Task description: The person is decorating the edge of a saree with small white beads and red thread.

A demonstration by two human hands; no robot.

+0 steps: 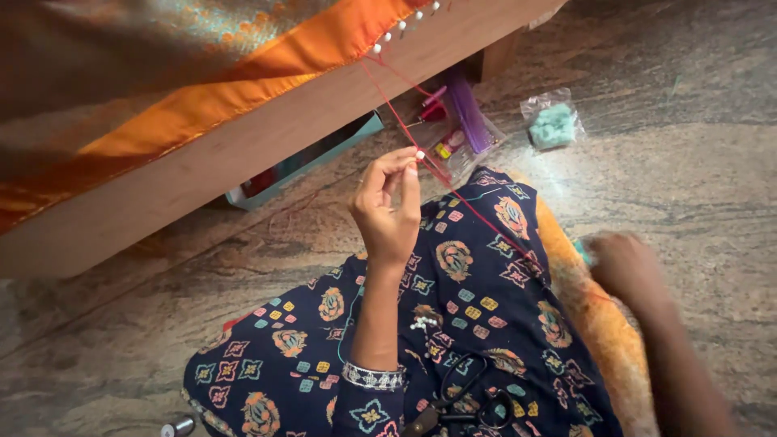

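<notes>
The left hand [387, 212] pinched a white bead [420, 154] on red thread [405, 121], fingers together. At two o'clock, a clear bag [553, 121] held green material. The right hand [623, 263] was blurred; its fingers' state was unclear.

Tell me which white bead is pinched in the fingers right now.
The single white bead at the left hand's fingertips, on the red thread. The other white beads sit along the orange fabric edge, and a small cluster lies on the lap.
</notes>
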